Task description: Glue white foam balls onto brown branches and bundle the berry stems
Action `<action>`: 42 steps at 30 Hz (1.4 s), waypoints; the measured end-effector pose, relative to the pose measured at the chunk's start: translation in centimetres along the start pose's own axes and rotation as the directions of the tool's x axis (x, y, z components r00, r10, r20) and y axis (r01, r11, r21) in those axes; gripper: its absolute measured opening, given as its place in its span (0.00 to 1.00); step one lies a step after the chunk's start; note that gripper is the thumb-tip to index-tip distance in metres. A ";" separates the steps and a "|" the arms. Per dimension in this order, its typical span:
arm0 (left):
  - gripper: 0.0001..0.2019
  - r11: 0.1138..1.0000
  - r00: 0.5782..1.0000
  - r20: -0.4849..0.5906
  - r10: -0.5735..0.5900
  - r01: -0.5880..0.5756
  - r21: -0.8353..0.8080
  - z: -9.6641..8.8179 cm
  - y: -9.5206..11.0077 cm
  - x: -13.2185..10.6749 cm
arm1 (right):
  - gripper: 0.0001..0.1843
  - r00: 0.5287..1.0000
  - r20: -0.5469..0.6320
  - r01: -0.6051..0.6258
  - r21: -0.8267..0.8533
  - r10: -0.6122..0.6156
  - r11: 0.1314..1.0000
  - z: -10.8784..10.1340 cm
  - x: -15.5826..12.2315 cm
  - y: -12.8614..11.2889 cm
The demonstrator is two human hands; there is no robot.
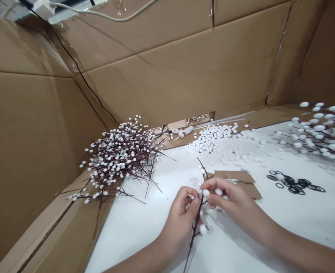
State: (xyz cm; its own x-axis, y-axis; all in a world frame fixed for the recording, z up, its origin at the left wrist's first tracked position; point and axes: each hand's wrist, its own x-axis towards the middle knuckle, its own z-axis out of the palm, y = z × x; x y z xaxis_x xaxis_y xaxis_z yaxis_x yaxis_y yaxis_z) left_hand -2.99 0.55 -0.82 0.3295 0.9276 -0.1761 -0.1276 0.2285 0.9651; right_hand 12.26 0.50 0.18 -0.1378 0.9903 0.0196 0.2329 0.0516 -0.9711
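Over white tabletop (133,227), brown stem (195,226) in left hand (180,212), white berry (205,192) in right hand (232,196).

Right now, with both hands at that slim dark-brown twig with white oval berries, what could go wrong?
The small white oval berry at the fingertips of the right hand might slip and roll away. The slim dark-brown twig, held in the left hand, looks thin enough to bend or snap if pressed hard. The white-and-red glue gun lies near the pile of loose white berries; it could burn a reaching hand if hot, though heat doesn't show.
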 end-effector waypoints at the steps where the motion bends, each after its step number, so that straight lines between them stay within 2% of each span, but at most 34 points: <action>1: 0.17 1.000 1.000 -0.006 -0.003 0.003 -0.005 0.0 0.0 -0.1 | 0.08 1.000 -0.018 -0.006 0.017 0.006 1.000 0.1 0.0 0.0; 6: 0.13 1.000 0.999 0.046 0.010 -0.009 -0.016 0.3 0.1 -0.5 | 0.10 0.998 -0.056 0.005 0.094 0.000 0.996 0.7 -0.3 -0.5; 11: 0.10 0.998 0.995 0.075 0.060 -0.058 -0.034 0.4 -0.1 -0.5 | 0.10 1.000 -0.020 0.018 0.102 -0.017 0.995 0.8 -0.4 -0.6; 18: 0.09 0.997 0.993 0.105 0.045 -0.038 -0.062 0.4 -0.2 -0.8 | 0.11 0.999 -0.043 0.029 0.083 -0.026 0.996 0.7 -0.5 -0.3; 30: 0.09 0.998 0.993 0.110 0.052 -0.048 -0.039 0.3 0.1 -0.8 | 0.10 0.999 -0.040 0.032 0.080 -0.029 0.996 0.8 -0.6 0.1; 42: 0.08 0.998 0.992 0.103 0.067 -0.065 -0.021 0.3 -0.1 -0.9 | 0.11 0.995 -0.050 0.083 -0.023 -0.084 0.996 0.6 -0.5 0.3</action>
State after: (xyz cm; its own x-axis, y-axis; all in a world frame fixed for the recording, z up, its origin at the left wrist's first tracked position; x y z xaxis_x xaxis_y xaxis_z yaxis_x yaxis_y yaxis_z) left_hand -2.95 -0.38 -0.67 0.4150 0.9054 -0.0902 -0.1680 0.1737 0.9704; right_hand 11.81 -0.11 -0.23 -0.1081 0.9877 0.1132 0.2431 0.1366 -0.9603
